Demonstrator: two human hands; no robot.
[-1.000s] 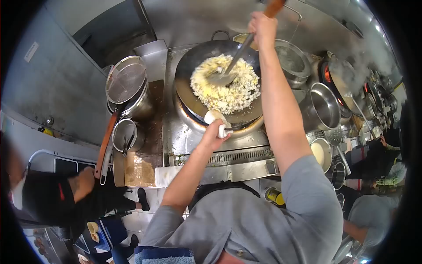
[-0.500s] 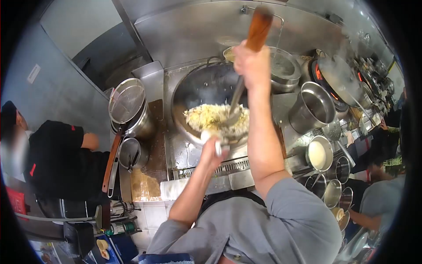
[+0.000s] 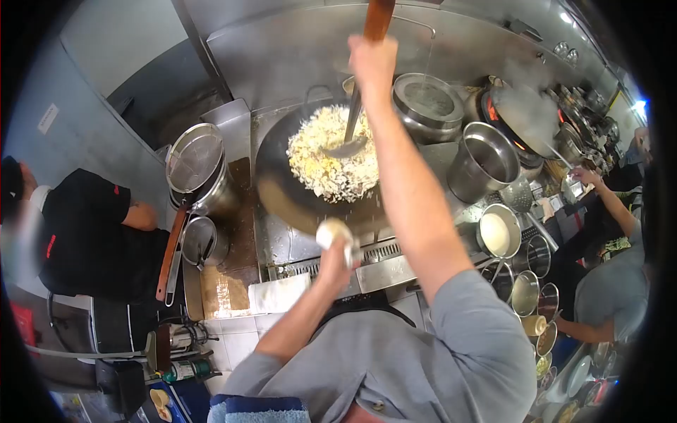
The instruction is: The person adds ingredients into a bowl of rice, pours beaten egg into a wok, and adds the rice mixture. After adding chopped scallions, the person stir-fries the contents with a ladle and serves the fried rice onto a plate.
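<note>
My right hand point(image 3: 374, 63) is closed around a ladle with a wooden handle point(image 3: 379, 20); the ladle's metal bowl point(image 3: 345, 148) is among the rice. A spread of fried rice point(image 3: 331, 173) with yellow bits, perhaps egg, lies across the dark wok point(image 3: 278, 190), some grains loose at its lower edge. At the wok's near rim, my left hand point(image 3: 336, 266) grips a bunched white cloth point(image 3: 333, 231). Whatever is under the cloth is hidden. The wok looks tilted and slightly blurred.
A strainer over a pot point(image 3: 194, 158) stands left, with a small pot point(image 3: 202, 240) nearer. On the right are a lidded pot point(image 3: 427, 106), a tall steel pot point(image 3: 486, 162), a steaming wok point(image 3: 522, 116) and several bowls. Co-workers stand left point(image 3: 84, 240) and right point(image 3: 610, 292).
The wok has shifted and tilted, and the rice has spread up and wider. My right hand and the ladle have moved left and up. My left hand, with the cloth, has dropped slightly.
</note>
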